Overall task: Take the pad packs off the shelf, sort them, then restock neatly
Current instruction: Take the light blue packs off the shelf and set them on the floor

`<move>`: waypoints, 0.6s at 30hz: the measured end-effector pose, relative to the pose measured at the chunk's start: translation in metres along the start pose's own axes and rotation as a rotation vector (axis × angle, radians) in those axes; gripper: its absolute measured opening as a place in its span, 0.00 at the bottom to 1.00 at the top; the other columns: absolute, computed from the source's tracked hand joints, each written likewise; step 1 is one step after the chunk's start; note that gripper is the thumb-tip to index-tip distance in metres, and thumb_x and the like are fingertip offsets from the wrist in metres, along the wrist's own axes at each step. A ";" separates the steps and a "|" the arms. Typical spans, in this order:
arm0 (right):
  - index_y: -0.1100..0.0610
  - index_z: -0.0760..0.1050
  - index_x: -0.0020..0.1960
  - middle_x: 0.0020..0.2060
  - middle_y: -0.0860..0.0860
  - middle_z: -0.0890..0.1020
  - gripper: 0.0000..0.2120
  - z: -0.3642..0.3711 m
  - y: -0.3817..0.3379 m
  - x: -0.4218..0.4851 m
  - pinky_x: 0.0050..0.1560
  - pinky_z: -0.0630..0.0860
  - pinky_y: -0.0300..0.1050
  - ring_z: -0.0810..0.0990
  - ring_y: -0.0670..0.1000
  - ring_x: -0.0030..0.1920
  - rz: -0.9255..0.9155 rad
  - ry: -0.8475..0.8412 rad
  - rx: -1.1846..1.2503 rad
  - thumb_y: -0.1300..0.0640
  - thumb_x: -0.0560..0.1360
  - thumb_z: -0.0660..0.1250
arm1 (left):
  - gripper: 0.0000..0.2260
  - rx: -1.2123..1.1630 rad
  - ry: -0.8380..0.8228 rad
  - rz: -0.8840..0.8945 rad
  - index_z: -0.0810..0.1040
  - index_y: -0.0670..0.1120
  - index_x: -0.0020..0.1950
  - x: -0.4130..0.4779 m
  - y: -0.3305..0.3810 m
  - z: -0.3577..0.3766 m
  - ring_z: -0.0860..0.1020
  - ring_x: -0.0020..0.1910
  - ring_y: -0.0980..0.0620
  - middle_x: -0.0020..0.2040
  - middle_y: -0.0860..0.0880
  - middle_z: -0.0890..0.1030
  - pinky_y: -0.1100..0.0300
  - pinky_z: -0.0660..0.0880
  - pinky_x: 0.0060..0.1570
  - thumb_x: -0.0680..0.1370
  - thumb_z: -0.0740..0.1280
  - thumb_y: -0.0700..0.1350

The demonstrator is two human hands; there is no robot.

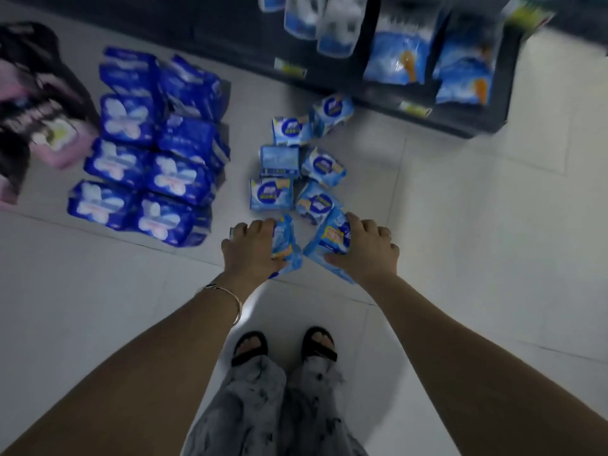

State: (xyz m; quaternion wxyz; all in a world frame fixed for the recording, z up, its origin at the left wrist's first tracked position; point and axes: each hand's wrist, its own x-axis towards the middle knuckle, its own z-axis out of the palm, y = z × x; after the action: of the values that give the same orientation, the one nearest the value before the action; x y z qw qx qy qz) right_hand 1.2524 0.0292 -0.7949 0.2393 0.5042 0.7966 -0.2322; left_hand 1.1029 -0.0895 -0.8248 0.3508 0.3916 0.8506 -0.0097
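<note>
Both hands are kept busy, so those first: the left hand (251,250) is curled round a light-blue pad pack (287,240), and the right hand (367,250) is wrapped the same way round a second light-blue pack (330,240). The two are held tilted toward each other, close together, low over the tiles; whether they're touching the ground can't be told. Then by size. Pale tiled floor (460,225) is seen pretty much everywhere. A dark shelf unit (477,121) is set across the top right, with blue-and-white bags (401,51) stood on its lower level and blurry white packs (324,24) seen further up. A stack of dark-blue pad packs (148,153) is laid out on the tiles at the left in two rough columns, some piled on others. Black-and-pink packs (36,106) are heaped at the far left edge, just beside that stack. A smaller cluster of loose light-blue packs (279,161) is scattered between the held pair and the shelf, at mixed angles. Grey patterned trousers (250,409) and black sandals (250,350) are seen at the bottom, and a thin bangle (235,301) is worn on the left wrist.
</note>
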 end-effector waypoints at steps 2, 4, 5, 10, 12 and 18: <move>0.48 0.53 0.75 0.67 0.53 0.67 0.42 0.045 0.006 0.028 0.62 0.67 0.59 0.63 0.60 0.68 -0.016 -0.004 0.004 0.38 0.69 0.70 | 0.34 0.029 0.045 0.022 0.60 0.51 0.71 0.028 -0.010 0.038 0.62 0.68 0.45 0.68 0.50 0.67 0.48 0.67 0.57 0.71 0.70 0.58; 0.48 0.52 0.75 0.67 0.53 0.66 0.42 0.085 0.009 0.058 0.64 0.66 0.59 0.63 0.60 0.68 -0.050 0.013 -0.001 0.39 0.69 0.70 | 0.33 0.071 0.075 0.042 0.61 0.51 0.71 0.058 -0.024 0.073 0.63 0.67 0.45 0.68 0.50 0.67 0.48 0.67 0.57 0.71 0.70 0.57; 0.47 0.52 0.76 0.67 0.53 0.66 0.43 0.104 0.011 0.073 0.64 0.65 0.58 0.62 0.60 0.69 -0.071 0.025 -0.006 0.41 0.69 0.71 | 0.32 0.084 0.077 0.041 0.62 0.51 0.71 0.073 -0.033 0.090 0.63 0.66 0.45 0.68 0.51 0.67 0.48 0.67 0.56 0.71 0.70 0.56; 0.45 0.52 0.76 0.70 0.53 0.61 0.41 0.185 0.011 0.134 0.69 0.59 0.60 0.57 0.60 0.71 -0.140 0.081 -0.066 0.48 0.70 0.72 | 0.32 0.124 0.144 0.018 0.62 0.50 0.71 0.137 -0.063 0.154 0.63 0.67 0.44 0.68 0.48 0.67 0.47 0.66 0.57 0.71 0.72 0.53; 0.45 0.52 0.76 0.70 0.55 0.60 0.40 0.205 0.008 0.154 0.69 0.57 0.61 0.55 0.61 0.72 -0.151 0.114 -0.069 0.49 0.71 0.71 | 0.33 0.103 0.211 0.045 0.62 0.50 0.71 0.159 -0.065 0.167 0.61 0.69 0.44 0.69 0.48 0.66 0.45 0.64 0.60 0.70 0.73 0.52; 0.42 0.48 0.76 0.72 0.54 0.54 0.39 0.235 -0.008 0.196 0.70 0.53 0.65 0.51 0.62 0.73 -0.104 0.161 -0.057 0.53 0.75 0.68 | 0.37 0.139 0.231 0.106 0.55 0.49 0.76 0.197 -0.065 0.190 0.49 0.75 0.41 0.75 0.46 0.57 0.36 0.49 0.69 0.72 0.70 0.44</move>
State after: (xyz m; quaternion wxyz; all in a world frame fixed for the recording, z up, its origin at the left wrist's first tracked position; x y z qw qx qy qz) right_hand 1.2059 0.0187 -1.0975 0.1765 0.4724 0.8445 -0.1804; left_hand 1.0827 -0.0605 -1.1036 0.2228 0.4579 0.8606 -0.0048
